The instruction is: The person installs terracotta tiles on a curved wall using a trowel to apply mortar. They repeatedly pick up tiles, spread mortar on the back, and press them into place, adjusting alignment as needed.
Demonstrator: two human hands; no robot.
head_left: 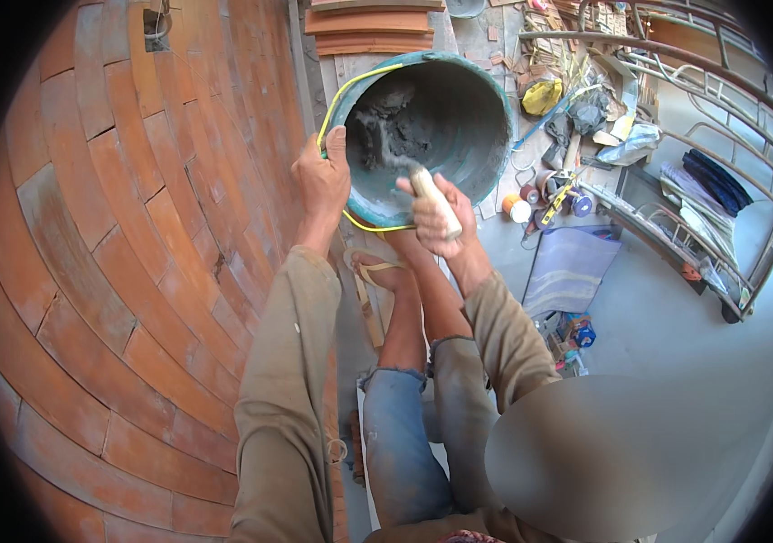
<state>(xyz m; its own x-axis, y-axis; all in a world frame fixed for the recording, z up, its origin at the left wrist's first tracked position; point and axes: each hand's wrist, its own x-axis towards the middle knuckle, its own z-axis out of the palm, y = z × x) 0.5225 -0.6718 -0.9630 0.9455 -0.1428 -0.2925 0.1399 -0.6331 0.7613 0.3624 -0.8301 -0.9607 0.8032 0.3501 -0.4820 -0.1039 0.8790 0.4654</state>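
Green is one bucket (472,127) I watch; one left hand (324,179) has fingers clamped on the bucket's left edge, one right hand (441,215) clamps one pale handle (426,188).

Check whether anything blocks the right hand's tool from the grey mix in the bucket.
Nothing visible does: the right hand points the tool into the open bucket toward the grey mix, and the left hand grips the bucket's left side.

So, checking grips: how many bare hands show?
2: left hand on the round green bucket's rim; right hand around a pale cylindrical handle. The grey blur may hide others.
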